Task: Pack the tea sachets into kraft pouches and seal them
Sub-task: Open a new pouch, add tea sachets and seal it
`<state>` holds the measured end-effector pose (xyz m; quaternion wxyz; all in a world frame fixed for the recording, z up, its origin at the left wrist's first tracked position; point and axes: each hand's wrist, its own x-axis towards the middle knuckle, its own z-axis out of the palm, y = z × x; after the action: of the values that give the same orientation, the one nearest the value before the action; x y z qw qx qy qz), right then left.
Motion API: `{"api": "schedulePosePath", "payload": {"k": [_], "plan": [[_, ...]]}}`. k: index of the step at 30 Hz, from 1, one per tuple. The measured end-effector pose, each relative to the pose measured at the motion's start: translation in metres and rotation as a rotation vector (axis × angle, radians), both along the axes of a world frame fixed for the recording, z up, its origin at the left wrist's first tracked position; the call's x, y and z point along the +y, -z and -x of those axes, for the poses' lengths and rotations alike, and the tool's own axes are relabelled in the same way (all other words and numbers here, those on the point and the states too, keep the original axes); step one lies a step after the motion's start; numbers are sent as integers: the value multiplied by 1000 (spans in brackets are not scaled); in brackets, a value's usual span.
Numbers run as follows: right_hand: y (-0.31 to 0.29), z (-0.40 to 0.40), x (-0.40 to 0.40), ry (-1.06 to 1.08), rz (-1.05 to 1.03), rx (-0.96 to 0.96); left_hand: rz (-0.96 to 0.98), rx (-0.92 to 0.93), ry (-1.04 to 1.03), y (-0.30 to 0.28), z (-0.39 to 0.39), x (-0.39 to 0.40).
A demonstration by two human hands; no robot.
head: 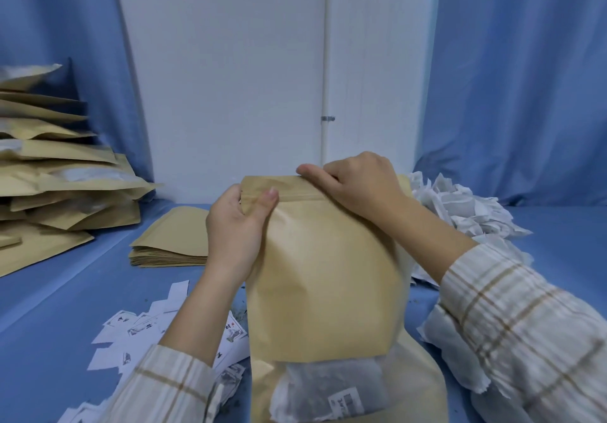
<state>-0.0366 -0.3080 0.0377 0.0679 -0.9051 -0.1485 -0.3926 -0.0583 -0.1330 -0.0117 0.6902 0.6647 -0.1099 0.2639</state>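
Observation:
A tall kraft pouch (pixel 325 274) stands upright in the middle of the blue table, held up by both hands. My left hand (pixel 239 222) pinches its top left corner, thumb in front on the zip strip. My right hand (pixel 358 186) pinches the top edge further right, fingers curled over the rim. Through the clear window at the pouch's bottom, tea sachets (pixel 331 389) show inside. The pouch's mouth looks pressed flat between my fingers.
Filled kraft pouches (pixel 56 173) are piled at the far left. A flat stack of empty pouches (pixel 170 242) lies behind my left hand. Loose white tea sachets (pixel 466 212) heap at the right. Printed paper labels (pixel 138 330) are scattered at the front left.

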Motion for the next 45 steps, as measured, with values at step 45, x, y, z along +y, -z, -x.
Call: {"api": "schedulePosePath", "payload": {"k": [45], "plan": [[18,-29,-54,117,-479,141,147,157,154,8,-4,4]]}}
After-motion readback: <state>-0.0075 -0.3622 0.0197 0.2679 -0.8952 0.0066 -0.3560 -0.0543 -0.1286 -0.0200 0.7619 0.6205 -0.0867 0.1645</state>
